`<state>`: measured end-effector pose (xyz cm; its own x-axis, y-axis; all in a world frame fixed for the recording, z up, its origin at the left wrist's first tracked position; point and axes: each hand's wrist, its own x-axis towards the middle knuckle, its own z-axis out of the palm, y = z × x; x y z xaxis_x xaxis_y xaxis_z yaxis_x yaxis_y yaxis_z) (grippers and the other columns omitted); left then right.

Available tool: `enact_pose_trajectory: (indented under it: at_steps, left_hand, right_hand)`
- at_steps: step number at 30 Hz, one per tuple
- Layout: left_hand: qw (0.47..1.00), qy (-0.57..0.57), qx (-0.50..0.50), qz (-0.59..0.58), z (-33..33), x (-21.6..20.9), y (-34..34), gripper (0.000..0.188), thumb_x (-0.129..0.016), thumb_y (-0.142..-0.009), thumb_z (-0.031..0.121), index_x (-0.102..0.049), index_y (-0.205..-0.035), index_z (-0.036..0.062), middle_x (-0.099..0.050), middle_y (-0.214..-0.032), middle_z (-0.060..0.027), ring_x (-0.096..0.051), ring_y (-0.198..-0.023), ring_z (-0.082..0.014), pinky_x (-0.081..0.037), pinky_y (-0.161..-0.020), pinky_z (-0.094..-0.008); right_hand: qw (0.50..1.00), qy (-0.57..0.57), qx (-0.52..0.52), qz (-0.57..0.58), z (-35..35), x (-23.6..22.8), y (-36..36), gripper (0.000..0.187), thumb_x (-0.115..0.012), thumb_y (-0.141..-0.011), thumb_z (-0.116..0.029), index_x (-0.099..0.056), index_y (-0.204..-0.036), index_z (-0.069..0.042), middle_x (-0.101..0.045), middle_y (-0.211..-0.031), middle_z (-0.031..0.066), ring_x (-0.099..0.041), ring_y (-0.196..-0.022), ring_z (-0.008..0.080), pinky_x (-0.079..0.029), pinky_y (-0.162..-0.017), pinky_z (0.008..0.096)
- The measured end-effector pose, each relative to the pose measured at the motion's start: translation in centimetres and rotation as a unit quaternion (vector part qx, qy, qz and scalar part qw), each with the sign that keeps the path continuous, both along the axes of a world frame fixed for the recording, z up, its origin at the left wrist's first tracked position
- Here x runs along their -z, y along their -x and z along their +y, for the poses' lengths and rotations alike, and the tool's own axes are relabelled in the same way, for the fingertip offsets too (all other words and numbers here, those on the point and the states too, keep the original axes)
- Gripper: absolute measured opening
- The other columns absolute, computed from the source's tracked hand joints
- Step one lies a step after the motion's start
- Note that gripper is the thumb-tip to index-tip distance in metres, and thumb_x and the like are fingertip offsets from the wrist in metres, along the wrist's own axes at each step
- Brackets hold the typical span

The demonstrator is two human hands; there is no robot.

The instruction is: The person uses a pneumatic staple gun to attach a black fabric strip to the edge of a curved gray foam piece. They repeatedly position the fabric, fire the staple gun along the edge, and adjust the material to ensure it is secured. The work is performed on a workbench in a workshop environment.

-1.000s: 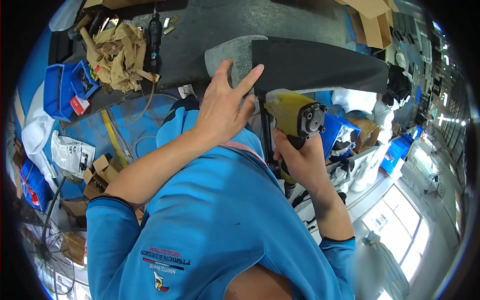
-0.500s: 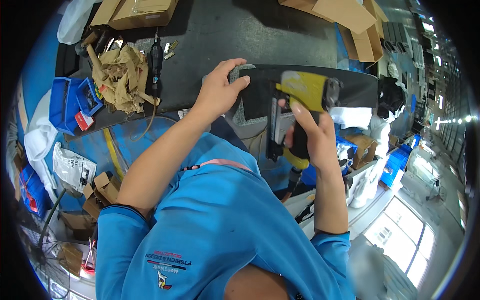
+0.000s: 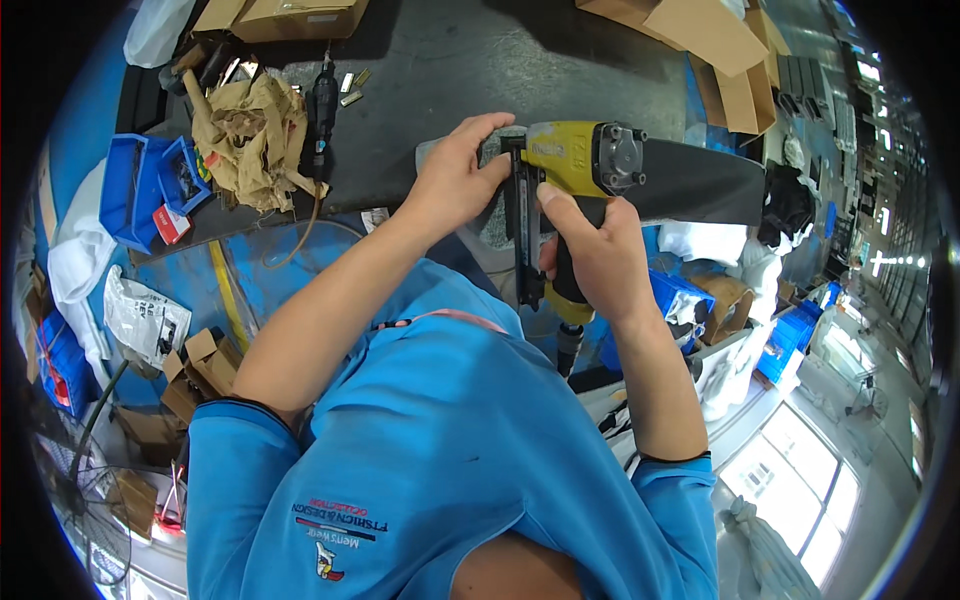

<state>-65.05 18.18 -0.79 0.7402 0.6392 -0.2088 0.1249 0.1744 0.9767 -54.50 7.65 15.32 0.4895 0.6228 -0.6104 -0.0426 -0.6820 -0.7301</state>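
Observation:
My right hand (image 3: 603, 255) is wrapped round the dark handle of a yellow and black air stapler (image 3: 566, 160). The stapler's nose meets the left part of a long panel, beside my left thumb; its exact contact point is hidden. My left hand (image 3: 455, 185) grips the panel's left end, fingers over the far edge and thumb on top. Black sheet (image 3: 705, 180) covers much of the panel, and speckled grey material (image 3: 493, 222) shows at its left end. A hose fitting (image 3: 569, 345) hangs from the bottom of the stapler's handle.
On the dark worktable (image 3: 450, 60) lie crumpled brown paper (image 3: 250, 140), a black inline power tool (image 3: 324, 105) and small metal pieces (image 3: 350, 98). Blue bins (image 3: 130, 190) stand at its left edge. Open cardboard boxes (image 3: 715, 50) sit at the far right. A wire-guarded fan (image 3: 90, 520) is at lower left.
The stapler has moved left and slightly away from me, from above the panel's middle to right beside my left thumb. My left hand keeps its grip on the panel's end.

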Motion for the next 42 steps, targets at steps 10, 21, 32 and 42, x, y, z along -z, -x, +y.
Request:
enact_pose_trajectory:
  at_steps: [10,21,32,42]
  left_hand:
    - [0.989,-0.132,-0.055,0.042,-2.8,0.7,1.2,0.076,-0.072,-0.100,0.023,-0.033,-0.158,-0.0068,-0.039,-0.161,-0.0288,-0.039,-0.152,-0.0383,-0.034,-0.123,-0.0401]
    - [0.996,-0.074,-0.014,0.047,-2.8,0.2,1.8,0.083,-0.065,-0.104,0.033,-0.023,-0.165,-0.0040,-0.027,-0.169,-0.0311,-0.023,-0.160,-0.0435,-0.024,-0.130,-0.0469]
    - [0.995,-0.063,-0.002,0.078,-2.8,-0.8,1.9,0.083,-0.063,-0.104,0.033,-0.021,-0.166,-0.0021,-0.025,-0.171,-0.0297,-0.021,-0.162,-0.0397,-0.023,-0.130,-0.0434]
    - [0.995,-0.095,-0.024,0.030,-3.0,0.1,2.1,0.086,-0.068,-0.102,0.029,-0.019,-0.166,-0.0032,-0.025,-0.170,-0.0309,-0.022,-0.161,-0.0405,-0.023,-0.130,-0.0434]
  right_hand:
    - [0.938,0.147,-0.284,-0.131,1.8,-4.3,-8.2,0.038,-0.079,-0.091,-0.011,-0.073,-0.128,-0.004,-0.075,-0.088,0.0073,-0.065,-0.066,0.0128,-0.054,-0.065,0.0282]
    - [0.851,-0.021,-0.483,-0.205,4.6,-2.2,-9.7,0.060,-0.078,-0.083,-0.003,-0.067,-0.142,-0.009,-0.077,-0.117,0.0164,-0.075,-0.103,0.0287,-0.056,-0.094,0.0358]
    - [0.829,0.030,-0.525,-0.189,6.7,-3.2,-9.6,0.057,-0.076,-0.085,-0.005,-0.067,-0.141,-0.008,-0.076,-0.117,0.0185,-0.073,-0.104,0.0379,-0.057,-0.093,0.0403]
    - [0.835,0.032,-0.533,-0.135,5.7,-3.1,-10.3,0.060,-0.073,-0.083,0.002,-0.066,-0.142,-0.008,-0.074,-0.124,0.0197,-0.074,-0.107,0.0337,-0.056,-0.096,0.0381]
